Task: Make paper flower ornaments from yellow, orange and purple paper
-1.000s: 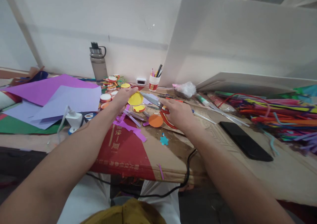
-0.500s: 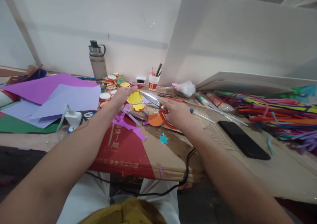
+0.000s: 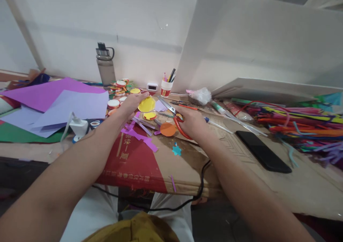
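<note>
Pinching yellow disc point(image 3: 146, 105): left hand point(image 3: 133, 104). Right hand point(image 3: 193, 123) wrapped round red-handled scissors point(image 3: 173, 110), just right of disc. Risk: slack pinch could turn disc, causing miscut.

1 view from the wearer's head, facing forward and down, close over the worktable point(image 3: 316, 186), wall point(image 3: 136, 20) at 12 o'clock, lap point(image 3: 89, 213) at 6

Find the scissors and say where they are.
In the head view, the scissors are near the centre, held in the right hand, just right of the yellow disc and beside the orange disc.
</note>
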A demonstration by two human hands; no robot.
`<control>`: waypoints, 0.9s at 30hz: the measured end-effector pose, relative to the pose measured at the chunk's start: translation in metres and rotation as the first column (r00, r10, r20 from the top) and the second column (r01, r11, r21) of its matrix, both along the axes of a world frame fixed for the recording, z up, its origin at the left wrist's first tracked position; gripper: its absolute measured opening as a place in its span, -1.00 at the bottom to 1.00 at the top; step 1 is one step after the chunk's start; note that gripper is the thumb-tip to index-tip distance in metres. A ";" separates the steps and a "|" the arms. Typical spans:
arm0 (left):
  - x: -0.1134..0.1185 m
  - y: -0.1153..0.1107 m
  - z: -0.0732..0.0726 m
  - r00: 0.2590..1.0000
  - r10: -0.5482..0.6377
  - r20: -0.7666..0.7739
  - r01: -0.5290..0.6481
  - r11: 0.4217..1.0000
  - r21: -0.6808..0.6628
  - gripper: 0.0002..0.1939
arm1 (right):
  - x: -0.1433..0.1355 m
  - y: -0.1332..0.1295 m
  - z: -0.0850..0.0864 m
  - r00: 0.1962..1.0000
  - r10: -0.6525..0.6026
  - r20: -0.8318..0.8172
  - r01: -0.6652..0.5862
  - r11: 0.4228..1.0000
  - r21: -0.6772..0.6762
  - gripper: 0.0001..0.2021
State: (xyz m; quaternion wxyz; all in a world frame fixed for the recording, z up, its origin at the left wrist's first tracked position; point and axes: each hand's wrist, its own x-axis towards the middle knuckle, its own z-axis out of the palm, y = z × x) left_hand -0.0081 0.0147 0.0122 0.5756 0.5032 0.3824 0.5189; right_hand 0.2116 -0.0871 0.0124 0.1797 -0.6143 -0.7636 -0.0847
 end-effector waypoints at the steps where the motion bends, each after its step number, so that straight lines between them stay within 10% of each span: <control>1: 0.000 0.000 -0.001 1.000 -0.009 -0.006 0.009 1.000 0.002 -0.85 | 0.000 0.000 0.000 1.000 -0.007 -0.029 0.007 1.000 -0.005 -0.60; 14: 0.008 -0.015 -0.007 0.962 -0.237 -0.133 0.260 0.947 0.188 -0.70 | 0.001 0.005 -0.017 0.967 -0.236 -0.094 0.207 0.946 -0.249 -0.64; 27: 0.012 -0.026 -0.002 0.918 -0.030 -0.396 0.210 0.884 0.418 -0.70 | -0.007 -0.004 -0.007 0.972 -0.202 0.123 0.226 0.945 -0.236 -0.73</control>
